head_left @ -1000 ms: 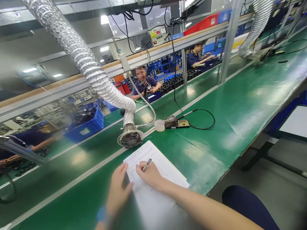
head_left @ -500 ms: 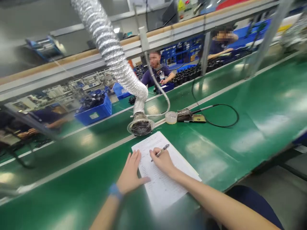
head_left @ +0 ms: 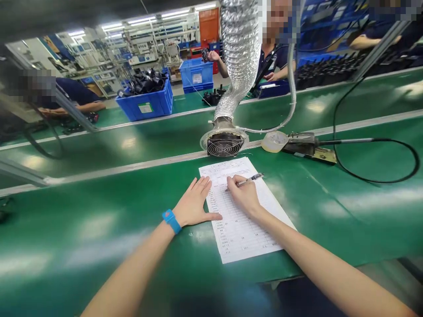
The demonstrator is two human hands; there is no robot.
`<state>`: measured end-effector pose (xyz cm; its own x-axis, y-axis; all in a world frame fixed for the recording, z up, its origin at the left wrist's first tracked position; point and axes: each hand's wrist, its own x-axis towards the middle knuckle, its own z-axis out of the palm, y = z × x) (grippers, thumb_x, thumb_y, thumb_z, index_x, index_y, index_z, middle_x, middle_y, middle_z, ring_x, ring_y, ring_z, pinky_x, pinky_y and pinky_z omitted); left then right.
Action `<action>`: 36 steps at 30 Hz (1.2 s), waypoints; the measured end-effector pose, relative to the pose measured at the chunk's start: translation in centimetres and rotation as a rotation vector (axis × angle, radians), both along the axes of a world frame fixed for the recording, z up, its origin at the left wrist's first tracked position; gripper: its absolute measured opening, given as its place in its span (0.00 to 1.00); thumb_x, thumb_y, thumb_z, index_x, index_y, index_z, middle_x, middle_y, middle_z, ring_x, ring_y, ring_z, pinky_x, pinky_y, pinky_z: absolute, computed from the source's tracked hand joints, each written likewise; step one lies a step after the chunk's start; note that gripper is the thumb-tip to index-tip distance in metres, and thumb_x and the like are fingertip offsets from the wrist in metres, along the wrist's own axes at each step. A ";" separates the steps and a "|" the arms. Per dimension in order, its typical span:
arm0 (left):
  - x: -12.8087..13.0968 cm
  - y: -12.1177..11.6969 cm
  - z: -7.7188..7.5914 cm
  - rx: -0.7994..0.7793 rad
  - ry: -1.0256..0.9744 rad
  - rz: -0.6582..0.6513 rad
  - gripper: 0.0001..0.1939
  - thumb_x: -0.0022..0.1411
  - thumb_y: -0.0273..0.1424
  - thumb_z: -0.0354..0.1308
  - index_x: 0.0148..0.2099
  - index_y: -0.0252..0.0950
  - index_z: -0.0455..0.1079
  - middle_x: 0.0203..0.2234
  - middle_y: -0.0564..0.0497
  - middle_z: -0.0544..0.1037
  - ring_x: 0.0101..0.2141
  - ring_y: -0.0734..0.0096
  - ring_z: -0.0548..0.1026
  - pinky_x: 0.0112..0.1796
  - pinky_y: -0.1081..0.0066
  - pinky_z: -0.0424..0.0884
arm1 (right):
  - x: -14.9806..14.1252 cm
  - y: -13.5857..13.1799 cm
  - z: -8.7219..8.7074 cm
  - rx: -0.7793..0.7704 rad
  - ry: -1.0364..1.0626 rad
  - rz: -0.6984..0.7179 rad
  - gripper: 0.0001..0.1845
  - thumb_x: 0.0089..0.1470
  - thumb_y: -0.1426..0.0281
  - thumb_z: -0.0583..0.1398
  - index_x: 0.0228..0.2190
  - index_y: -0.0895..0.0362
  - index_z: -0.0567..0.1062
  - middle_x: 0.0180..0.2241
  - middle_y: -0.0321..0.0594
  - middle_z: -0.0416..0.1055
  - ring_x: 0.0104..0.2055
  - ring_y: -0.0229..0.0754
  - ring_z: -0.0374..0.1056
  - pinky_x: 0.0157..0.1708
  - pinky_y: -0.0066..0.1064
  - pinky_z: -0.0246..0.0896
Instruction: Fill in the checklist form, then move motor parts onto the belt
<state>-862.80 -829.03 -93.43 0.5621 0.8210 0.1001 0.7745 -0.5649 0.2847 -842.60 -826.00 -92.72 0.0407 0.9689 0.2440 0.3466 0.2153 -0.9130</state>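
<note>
A printed form with ruled rows lies on the green bench top, tilted slightly. My right hand rests on its upper part, fingers closed around a pen whose tip points down to the left at the paper. Flat across the form's left edge lies my left hand, fingers stretched out and thumb spread over the sheet. A blue wristband circles my left wrist. Part of the rows is hidden beneath my right hand and forearm.
Just beyond the form hangs a fan on a silver duct. A tape roll and a corded metal tool lie to its right. Across the bench stand a blue bin of black parts and co-workers, one holding up a black part.
The camera view has swung and levelled, so the bench and fan appear shifted. My right hand still grips the pen on the form, and my left hand stays flat at its edge.
</note>
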 end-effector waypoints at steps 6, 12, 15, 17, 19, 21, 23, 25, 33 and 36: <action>-0.1 0.0 -0.4 0.000 -0.036 0.009 0.59 0.54 0.66 0.49 0.73 0.29 0.42 0.71 0.36 0.43 0.70 0.51 0.41 0.68 0.50 0.37 | 1.1 -0.9 -0.3 -0.012 -0.082 -0.021 0.23 0.57 0.60 0.56 0.15 0.54 0.57 0.16 0.30 0.54 0.20 0.34 0.51 0.23 0.30 0.49; -0.2 0.1 -0.7 0.028 -0.059 0.000 0.58 0.54 0.67 0.48 0.73 0.31 0.41 0.71 0.38 0.44 0.70 0.51 0.41 0.68 0.51 0.37 | 0.8 -1.5 -0.7 0.017 -0.132 -0.002 0.24 0.58 0.59 0.55 0.16 0.54 0.57 0.16 0.30 0.53 0.21 0.34 0.50 0.25 0.30 0.49; -0.2 0.2 -0.8 0.033 -0.058 -0.003 0.58 0.55 0.66 0.48 0.73 0.31 0.41 0.71 0.38 0.44 0.70 0.50 0.41 0.68 0.51 0.37 | 0.7 -1.5 -1.0 0.038 -0.146 0.011 0.24 0.59 0.59 0.55 0.16 0.54 0.56 0.16 0.30 0.52 0.21 0.34 0.50 0.25 0.31 0.49; -0.2 0.2 -0.8 0.028 -0.057 -0.004 0.58 0.55 0.66 0.48 0.73 0.31 0.42 0.71 0.38 0.44 0.70 0.50 0.41 0.68 0.51 0.37 | 0.7 -1.4 -1.1 0.049 -0.157 0.026 0.24 0.59 0.59 0.55 0.16 0.54 0.55 0.16 0.30 0.52 0.21 0.34 0.50 0.25 0.31 0.49; -0.2 0.2 -0.7 0.023 -0.055 -0.002 0.58 0.55 0.66 0.48 0.73 0.30 0.42 0.71 0.37 0.44 0.70 0.50 0.41 0.68 0.51 0.37 | 0.7 -1.5 -1.1 0.058 -0.164 0.034 0.23 0.59 0.60 0.55 0.17 0.54 0.55 0.16 0.30 0.51 0.21 0.34 0.49 0.25 0.31 0.48; -0.2 0.2 -0.6 0.023 -0.060 -0.002 0.57 0.55 0.66 0.48 0.73 0.30 0.42 0.71 0.37 0.44 0.70 0.50 0.42 0.68 0.51 0.37 | 0.7 -1.5 -1.0 0.065 -0.169 0.038 0.24 0.59 0.60 0.54 0.17 0.54 0.54 0.17 0.30 0.50 0.21 0.34 0.49 0.25 0.31 0.48; -0.1 0.1 -0.6 0.019 -0.065 -0.004 0.57 0.55 0.66 0.48 0.73 0.31 0.42 0.71 0.37 0.44 0.70 0.50 0.42 0.68 0.50 0.37 | 0.7 -1.5 -0.9 0.067 -0.178 0.047 0.24 0.60 0.60 0.54 0.17 0.54 0.54 0.17 0.30 0.50 0.21 0.34 0.48 0.24 0.31 0.48; -0.1 0.1 -0.5 0.009 -0.060 -0.002 0.57 0.55 0.66 0.48 0.73 0.30 0.42 0.71 0.37 0.44 0.70 0.50 0.42 0.68 0.50 0.38 | 0.7 -1.5 -0.9 0.069 -0.191 0.063 0.24 0.60 0.60 0.54 0.17 0.54 0.54 0.17 0.30 0.50 0.21 0.35 0.48 0.24 0.32 0.48; -0.3 0.3 -1.1 0.026 -0.077 -0.011 0.56 0.57 0.65 0.48 0.73 0.33 0.40 0.71 0.39 0.43 0.70 0.50 0.42 0.68 0.50 0.38 | 0.9 -1.3 -1.3 0.097 -0.211 0.054 0.24 0.60 0.60 0.53 0.16 0.54 0.54 0.16 0.30 0.51 0.21 0.35 0.48 0.24 0.32 0.46; -0.3 0.3 -1.0 0.022 -0.070 -0.006 0.57 0.55 0.66 0.48 0.73 0.33 0.40 0.71 0.39 0.43 0.70 0.50 0.42 0.68 0.51 0.37 | 0.9 -1.3 -1.4 0.102 -0.218 0.052 0.24 0.60 0.60 0.54 0.17 0.54 0.55 0.16 0.30 0.51 0.20 0.34 0.47 0.24 0.33 0.46</action>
<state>-863.07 -828.77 -94.39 0.5582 0.8146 0.1573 0.7497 -0.5765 0.3250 -841.68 -827.28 -94.12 -0.0733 0.9383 0.3380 0.5190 0.3253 -0.7904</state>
